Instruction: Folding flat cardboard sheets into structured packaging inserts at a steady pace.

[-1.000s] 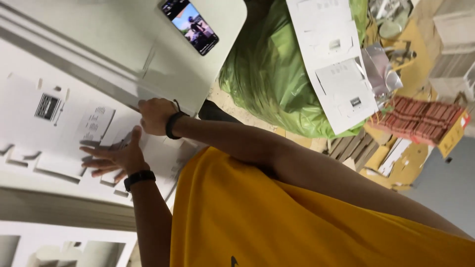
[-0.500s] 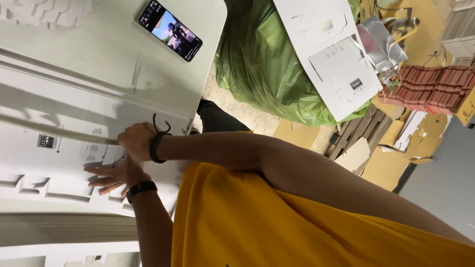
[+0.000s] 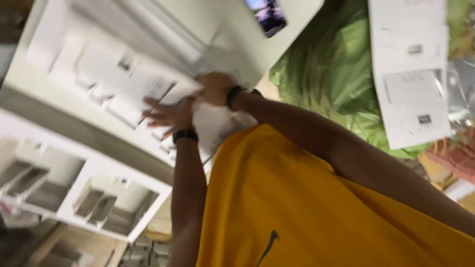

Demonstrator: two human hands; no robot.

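Motion blurs the whole view. My left hand (image 3: 167, 113), with a black watch on its wrist, lies flat with spread fingers on white printed paper sheets (image 3: 123, 74). These sheets rest on a large white panel (image 3: 217, 29). My right hand (image 3: 213, 88), wearing a black wristband, is curled beside the left one and seems to grip the edge of a white sheet (image 3: 215, 123). My yellow shirt (image 3: 307, 207) fills the lower right.
A phone (image 3: 267, 15) with a lit screen lies on the white panel near the top edge. A green plastic bag (image 3: 336, 74) lies to the right, with a long white labelled board (image 3: 410, 89) over it. A white moulded packing insert (image 3: 84, 193) sits lower left.
The view has swung and tilted, so panel and phone now sit higher in the frame. Both hands stay together on the sheets; the right hand has shifted slightly over them.
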